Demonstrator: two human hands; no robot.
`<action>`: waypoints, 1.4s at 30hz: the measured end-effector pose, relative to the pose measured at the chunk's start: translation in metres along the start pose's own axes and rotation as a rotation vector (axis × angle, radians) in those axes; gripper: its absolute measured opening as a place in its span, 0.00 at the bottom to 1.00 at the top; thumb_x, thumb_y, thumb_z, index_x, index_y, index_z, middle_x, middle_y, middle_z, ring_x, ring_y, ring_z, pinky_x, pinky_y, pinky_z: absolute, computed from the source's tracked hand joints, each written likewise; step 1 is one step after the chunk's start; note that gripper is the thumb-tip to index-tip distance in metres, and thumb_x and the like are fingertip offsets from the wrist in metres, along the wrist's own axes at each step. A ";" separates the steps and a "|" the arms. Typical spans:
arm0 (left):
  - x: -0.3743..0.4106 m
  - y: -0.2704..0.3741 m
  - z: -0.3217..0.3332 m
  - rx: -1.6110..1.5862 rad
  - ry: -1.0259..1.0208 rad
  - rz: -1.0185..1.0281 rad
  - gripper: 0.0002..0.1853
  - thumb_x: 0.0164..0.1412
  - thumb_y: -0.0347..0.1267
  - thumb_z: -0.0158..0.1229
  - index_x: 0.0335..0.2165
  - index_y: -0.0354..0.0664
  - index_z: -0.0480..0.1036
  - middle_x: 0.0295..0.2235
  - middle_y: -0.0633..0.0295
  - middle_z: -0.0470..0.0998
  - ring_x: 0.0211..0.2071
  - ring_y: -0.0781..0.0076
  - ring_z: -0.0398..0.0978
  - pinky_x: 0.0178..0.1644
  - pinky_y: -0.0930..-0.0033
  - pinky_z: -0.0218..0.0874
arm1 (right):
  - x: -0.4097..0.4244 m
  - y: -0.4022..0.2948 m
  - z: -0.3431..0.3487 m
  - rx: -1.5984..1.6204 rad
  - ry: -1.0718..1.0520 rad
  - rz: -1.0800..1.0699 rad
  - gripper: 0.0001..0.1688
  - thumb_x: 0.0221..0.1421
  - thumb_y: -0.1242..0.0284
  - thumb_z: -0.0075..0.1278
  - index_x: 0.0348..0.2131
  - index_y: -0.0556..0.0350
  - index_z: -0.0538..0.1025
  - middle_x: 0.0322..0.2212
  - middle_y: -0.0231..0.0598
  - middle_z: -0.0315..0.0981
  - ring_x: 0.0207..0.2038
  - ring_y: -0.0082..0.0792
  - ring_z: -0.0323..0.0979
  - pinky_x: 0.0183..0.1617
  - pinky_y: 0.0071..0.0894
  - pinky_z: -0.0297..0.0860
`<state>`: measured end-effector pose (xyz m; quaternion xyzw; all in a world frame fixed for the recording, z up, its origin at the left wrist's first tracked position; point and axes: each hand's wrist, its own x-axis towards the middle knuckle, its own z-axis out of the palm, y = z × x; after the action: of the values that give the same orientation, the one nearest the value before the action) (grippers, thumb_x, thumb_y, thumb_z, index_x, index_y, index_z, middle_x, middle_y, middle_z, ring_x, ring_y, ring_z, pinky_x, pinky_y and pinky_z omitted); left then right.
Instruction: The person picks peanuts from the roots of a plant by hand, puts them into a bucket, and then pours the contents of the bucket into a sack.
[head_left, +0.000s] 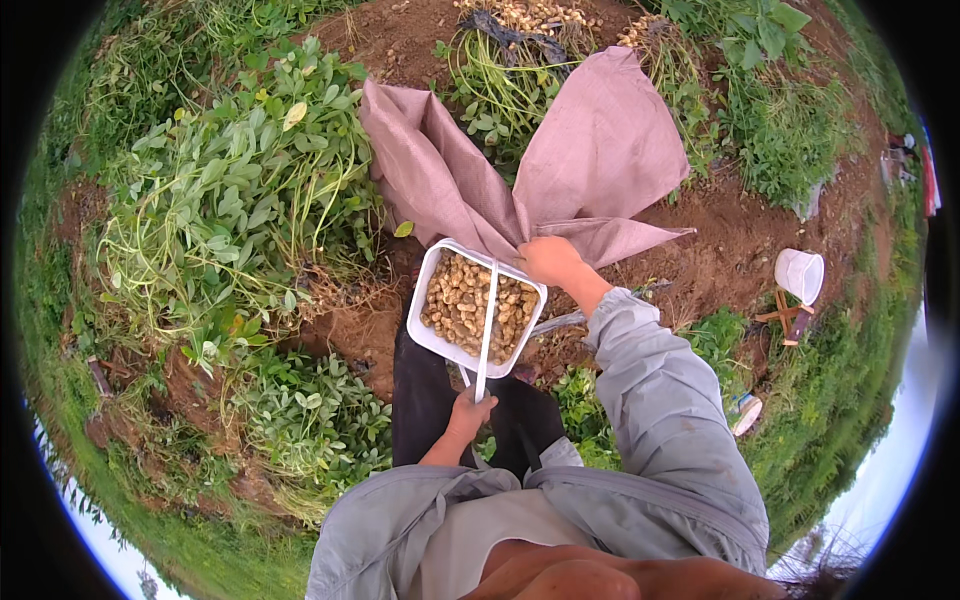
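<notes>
A white plastic bucket (444, 343) full of unshelled peanuts (457, 300) hangs in front of my legs. My left hand (466, 417) is closed around its white strap-like handle (487, 334), which crosses over the opening. Beyond the bucket spreads a pink woven sack (604, 150), its cloth fanned out into two wide folds. My right hand (551, 261) pinches the gathered cloth just by the bucket's far right corner. Whether the sack holds anything cannot be seen.
Uprooted peanut plants (240, 187) are heaped on the left. More peanuts (532, 16) lie on pulled plants at the far side. To the right, a white bucket (799, 274) stands by a small wooden stool (786, 318) on reddish soil (720, 247). Another white container (747, 415) sits nearer.
</notes>
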<state>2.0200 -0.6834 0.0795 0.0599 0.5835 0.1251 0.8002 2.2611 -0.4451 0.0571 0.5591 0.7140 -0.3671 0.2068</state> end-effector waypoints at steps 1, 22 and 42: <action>-0.003 0.009 0.001 0.004 -0.005 0.006 0.08 0.48 0.27 0.57 0.21 0.42 0.64 0.13 0.70 0.61 0.12 0.82 0.57 0.15 0.77 0.48 | -0.023 -0.001 -0.011 0.020 0.038 -0.012 0.17 0.49 0.61 0.41 0.27 0.55 0.74 0.27 0.49 0.72 0.33 0.49 0.70 0.38 0.45 0.66; -0.073 0.202 0.080 0.541 0.004 0.173 0.09 0.45 0.31 0.55 0.19 0.39 0.64 0.09 0.68 0.58 0.09 0.76 0.55 0.11 0.72 0.46 | -0.516 -0.079 -0.109 0.420 0.657 0.780 0.17 0.46 0.60 0.46 0.19 0.56 0.70 0.19 0.47 0.69 0.26 0.51 0.68 0.31 0.46 0.64; -0.077 0.256 0.109 0.460 0.290 0.425 0.16 0.49 0.31 0.49 0.36 0.31 0.66 0.24 0.57 0.70 0.19 0.73 0.68 0.19 0.73 0.61 | -0.716 -0.056 0.030 0.745 1.061 1.403 0.16 0.43 0.64 0.52 0.17 0.59 0.72 0.17 0.49 0.67 0.25 0.50 0.66 0.29 0.43 0.62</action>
<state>2.0681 -0.4526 0.2460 0.3403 0.6786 0.1612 0.6306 2.4113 -0.9369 0.5594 0.9833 0.0543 -0.0618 -0.1621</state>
